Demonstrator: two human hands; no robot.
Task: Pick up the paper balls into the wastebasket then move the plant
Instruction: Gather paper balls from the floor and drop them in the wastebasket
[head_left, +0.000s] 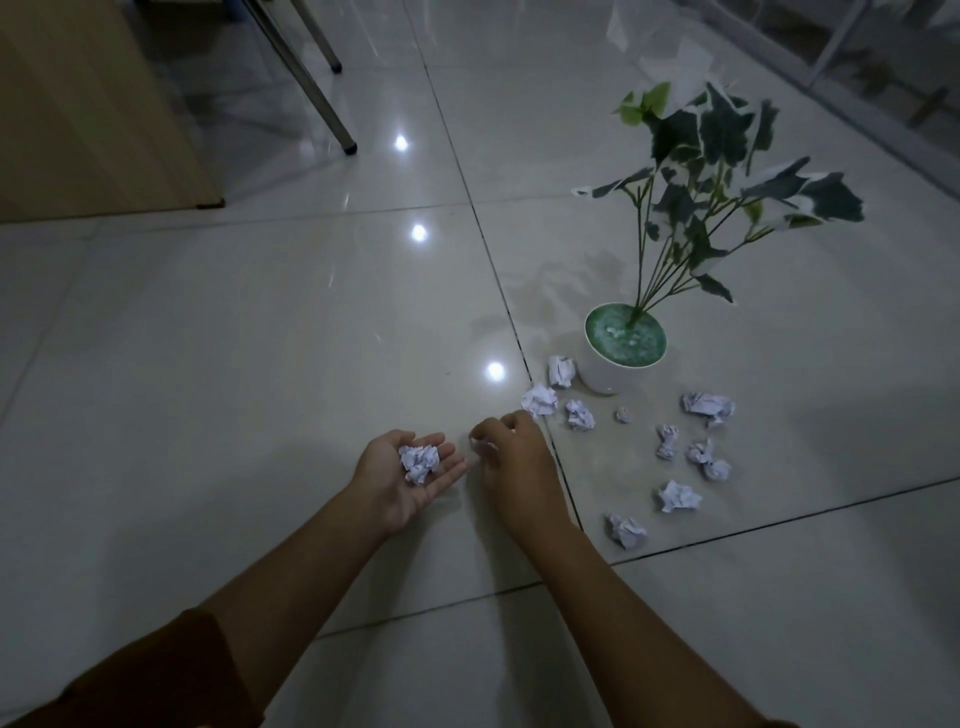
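Observation:
My left hand (405, 480) lies palm up over the floor with a crumpled paper ball (418, 460) resting in it. Just to its right, my right hand (511, 457) has its fingers pinched on a small white paper ball (482, 446), mostly hidden by the fingers. Several more paper balls lie on the tiles to the right, one (540, 399) right by my right hand and another (627, 531) nearer me. A potted plant (621, 358) in a white pot stands behind them, with green and white leaves (722, 171). No wastebasket is in view.
A wooden cabinet (88, 114) stands at the back left. Metal furniture legs (332, 119) rest on the glossy tiled floor beyond it. A glass partition with a metal frame (852, 67) runs along the back right.

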